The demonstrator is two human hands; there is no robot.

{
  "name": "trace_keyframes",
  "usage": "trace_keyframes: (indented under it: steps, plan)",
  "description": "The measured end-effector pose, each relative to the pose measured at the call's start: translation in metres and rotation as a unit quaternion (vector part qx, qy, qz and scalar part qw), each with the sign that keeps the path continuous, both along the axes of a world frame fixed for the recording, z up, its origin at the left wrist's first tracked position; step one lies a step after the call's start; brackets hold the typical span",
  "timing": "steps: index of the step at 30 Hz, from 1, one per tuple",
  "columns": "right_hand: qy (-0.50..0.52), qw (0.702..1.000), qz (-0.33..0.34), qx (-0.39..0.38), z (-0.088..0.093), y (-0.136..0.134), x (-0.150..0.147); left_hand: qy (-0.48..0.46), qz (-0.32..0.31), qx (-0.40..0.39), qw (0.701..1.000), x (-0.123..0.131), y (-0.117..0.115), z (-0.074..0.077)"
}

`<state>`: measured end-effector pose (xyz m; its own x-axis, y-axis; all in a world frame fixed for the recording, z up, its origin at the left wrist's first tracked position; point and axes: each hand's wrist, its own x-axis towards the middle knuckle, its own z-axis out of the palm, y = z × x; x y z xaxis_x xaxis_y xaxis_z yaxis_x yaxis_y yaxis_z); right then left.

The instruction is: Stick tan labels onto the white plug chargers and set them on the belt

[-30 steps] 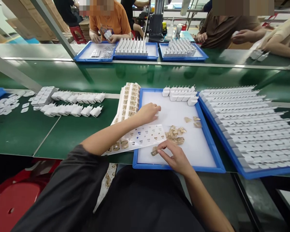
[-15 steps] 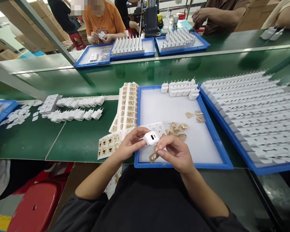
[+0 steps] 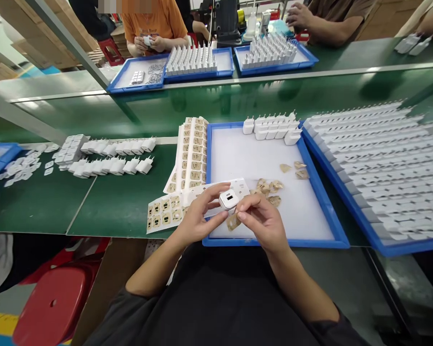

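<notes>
A white USB charger (image 3: 228,198) is gripped between the thumb and fingers of my left hand (image 3: 197,220), with its port face turned up. My right hand (image 3: 262,225) pinches a small brownish film piece (image 3: 233,221) just below the charger. Both hands are over the near left part of a blue-rimmed tray (image 3: 274,242). Crumpled film pieces (image 3: 262,186) lie in the tray beyond my right hand. White chargers (image 3: 270,133) stand in rows at the tray's far edge. Sticker sheets (image 3: 194,156) lie left of the tray, and a partly used one (image 3: 165,211) reaches under my left hand.
A second tray (image 3: 378,187) packed with chargers stands on the right. Charger rows (image 3: 111,166) and loose white plates (image 3: 23,166) are at left. Across the green bench, a person in orange (image 3: 155,29) handles a white piece behind blue trays (image 3: 198,72). A red stool (image 3: 50,307) is lower left.
The charger has tilted a little in my left hand, and that hand's fingers have lifted. The film piece has moved up closer beneath the charger. The whole view has shifted slightly.
</notes>
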<state>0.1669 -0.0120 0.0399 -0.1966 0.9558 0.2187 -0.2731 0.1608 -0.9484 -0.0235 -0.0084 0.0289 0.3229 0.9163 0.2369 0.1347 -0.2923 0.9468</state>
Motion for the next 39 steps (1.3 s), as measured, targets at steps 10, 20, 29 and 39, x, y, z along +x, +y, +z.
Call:
trace_keyframes:
  steps: [10,20,29,39]
  plan:
    - [-0.016,0.992,-0.122,-0.016,-0.001,0.003,-0.011,0.099,0.154,0.181,0.966,0.004,-0.003,-0.002]
    - [-0.046,0.991,-0.121,-0.016,0.002,0.004,-0.018,0.137,0.177,0.217,0.95,0.006,-0.002,0.007]
    - [-0.06,0.991,-0.121,-0.005,0.003,0.004,-0.019,0.139,0.17,0.22,0.95,0.004,-0.002,0.009]
    - [-0.076,0.988,-0.133,0.002,0.001,0.003,-0.022,0.143,0.168,0.231,0.948,0.003,-0.003,0.009]
